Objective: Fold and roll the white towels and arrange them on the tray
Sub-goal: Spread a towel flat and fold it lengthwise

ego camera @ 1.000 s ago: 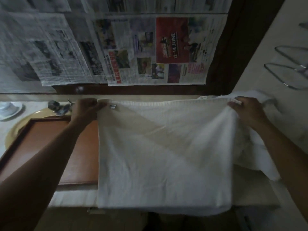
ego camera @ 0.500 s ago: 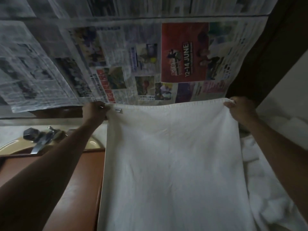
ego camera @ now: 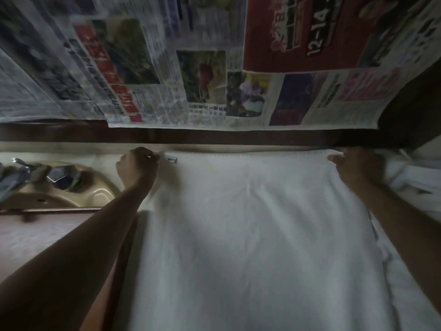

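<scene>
Head view, left to right. At the far left a pale round plate [ego camera: 78,197] sat on the surface [ego camera: 95,152] and carried several shiny metal pieces [ego camera: 57,177], too blurred to identify. In front of the plate lay the brown tray [ego camera: 35,237], with nothing visible on the part in view. The left forearm crossed above the tray's right rim and hid part of it.

The left hand [ego camera: 137,168] reached the far left corner of the white towel [ego camera: 250,235]. Its fingers [ego camera: 149,156] were curled and pinched that corner, just beside a small label [ego camera: 172,160] sewn on the far hem. The towel lay spread over the middle of the surface, just right of the tray, its far hem running straight between the two hands. Whether its left edge touched the tray's rim could not be told.

The right hand [ego camera: 355,168] held the far right corner, its fingers bent round the hem, though blur obscured the grip. A heap of further white cloth [ego camera: 415,187] lay just beside and partly behind that hand. Along the back, newspaper sheets [ego camera: 191,75] hung above a dark wooden band [ego camera: 214,137].
</scene>
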The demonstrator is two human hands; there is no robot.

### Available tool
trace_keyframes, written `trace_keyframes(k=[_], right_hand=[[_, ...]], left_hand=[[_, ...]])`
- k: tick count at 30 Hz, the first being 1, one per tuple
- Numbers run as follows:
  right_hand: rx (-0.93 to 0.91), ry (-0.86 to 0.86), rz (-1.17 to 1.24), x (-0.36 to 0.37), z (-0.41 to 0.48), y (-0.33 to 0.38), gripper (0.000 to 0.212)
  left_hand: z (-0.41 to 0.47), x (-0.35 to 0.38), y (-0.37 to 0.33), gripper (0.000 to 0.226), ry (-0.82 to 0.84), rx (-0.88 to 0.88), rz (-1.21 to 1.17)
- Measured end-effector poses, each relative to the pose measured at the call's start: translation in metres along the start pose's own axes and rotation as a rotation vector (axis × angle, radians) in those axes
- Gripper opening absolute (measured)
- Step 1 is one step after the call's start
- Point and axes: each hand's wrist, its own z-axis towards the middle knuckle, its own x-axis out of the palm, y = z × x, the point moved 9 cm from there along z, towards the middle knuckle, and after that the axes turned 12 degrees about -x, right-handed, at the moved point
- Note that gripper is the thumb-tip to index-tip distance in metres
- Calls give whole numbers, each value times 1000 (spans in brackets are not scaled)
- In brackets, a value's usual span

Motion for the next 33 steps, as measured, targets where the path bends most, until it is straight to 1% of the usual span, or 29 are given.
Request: trace_keyframes(k=[4, 7, 8, 10, 11, 12, 13, 14, 15, 16, 18, 21, 23, 25, 26, 28, 29, 31, 33], right_hand=[[-38, -42, -72, 9, 7, -6, 42], [-17, -48, -39, 7, 2, -15, 55], [5, -73, -55, -2, -7, -10, 59], [-30, -240, -41, -29, -38, 18, 54], [-110, -320, 10, -35, -58, 44, 50], [-209, -358, 83, -34, -82, 76, 48], [-305, -356, 146, -26, -103, 110, 49], [-407, -304, 167, -8, -122, 142, 52], [-490, -210, 145, 18, -138, 168, 55], [-538, -113, 85, 45, -150, 183, 59], [-616, 0, -36, 82, -159, 184, 63], [-635, -7, -107, 92, -142, 156, 61], [-584, -15, -136, 83, -132, 136, 60], [-542, -55, -112, 67, -139, 128, 60], [-516, -95, -69, 59, -152, 130, 60], [-487, -140, 42, 55, -192, 147, 60], [-508, -125, 79, 61, -216, 161, 59], [-606, -58, 99, 79, -260, 185, 58], [-666, -30, 65, 88, -275, 179, 57]], left_hand=[[2, 13, 6, 26, -1, 18, -1], [-23, 3, 5, 37, 15, 24, -111], [-41, -2, 2, 40, 24, 59, -153], [-92, -7, -8, 42, 34, 204, -190], [-121, -6, -16, 43, 58, 297, -192], [-149, 1, -25, 45, 108, 388, -169], [-174, 15, -34, 51, 189, 472, -116], [-196, 31, -41, 56, 281, 546, -37], [-211, 47, -44, 60, 349, 609, 46], [-218, 60, -45, 62, 390, 656, 110], [-208, 73, -35, 63, 388, 682, 164], [-168, 69, -7, 64, 311, 577, 175], [-149, 63, 12, 66, 309, 502, 170], [-150, 53, 19, 68, 320, 477, 145], [-161, 46, 17, 69, 316, 488, 139], [-202, 37, 9, 68, 308, 565, 125], [-228, 36, 6, 67, 324, 610, 116], [-271, 40, 10, 64, 376, 675, 128], [-275, 42, 24, 61, 376, 669, 129]])
